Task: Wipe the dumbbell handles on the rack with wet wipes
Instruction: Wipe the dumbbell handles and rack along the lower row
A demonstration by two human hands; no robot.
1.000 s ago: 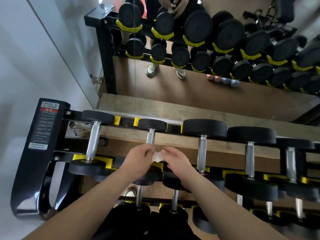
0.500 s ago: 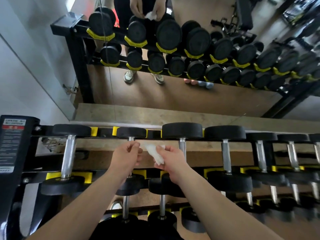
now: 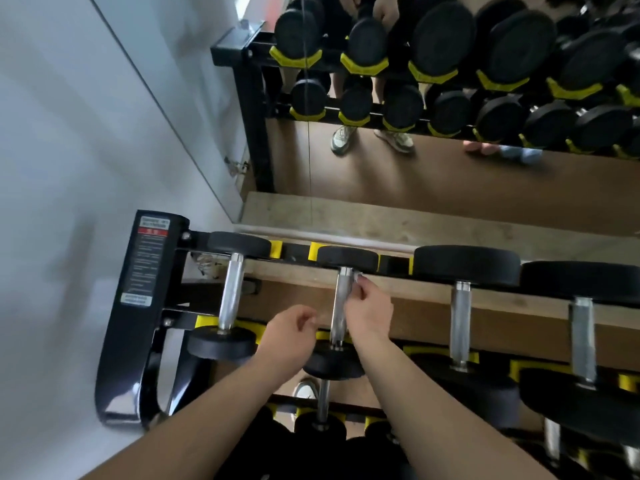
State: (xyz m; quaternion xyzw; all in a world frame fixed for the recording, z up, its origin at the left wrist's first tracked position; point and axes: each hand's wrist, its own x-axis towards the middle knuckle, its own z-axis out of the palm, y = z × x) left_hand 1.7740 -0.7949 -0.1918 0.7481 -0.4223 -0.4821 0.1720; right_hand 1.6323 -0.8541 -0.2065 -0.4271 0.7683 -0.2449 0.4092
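A black rack (image 3: 142, 306) holds a row of dumbbells with chrome handles and black heads. My right hand (image 3: 369, 311) is at the handle of the second dumbbell from the left (image 3: 341, 303), fingers curled beside it near its far end. A small bit of white wet wipe (image 3: 356, 277) shows at my fingertips against that handle; most of it is hidden. My left hand (image 3: 289, 336) hovers just left of the same handle, fingers loosely curled, holding nothing I can see. The leftmost dumbbell handle (image 3: 231, 294) is untouched.
More dumbbells (image 3: 460, 323) sit to the right on the top tier and on a lower tier (image 3: 322, 403). A mirror (image 3: 415, 116) behind the rack reflects the rack and a person's shoes. A white wall (image 3: 69, 168) stands to the left.
Both hands held the wipe between them before. Now my right hand alone has carried it onto the second dumbbell's handle and my left hand has let go. The view swung right.
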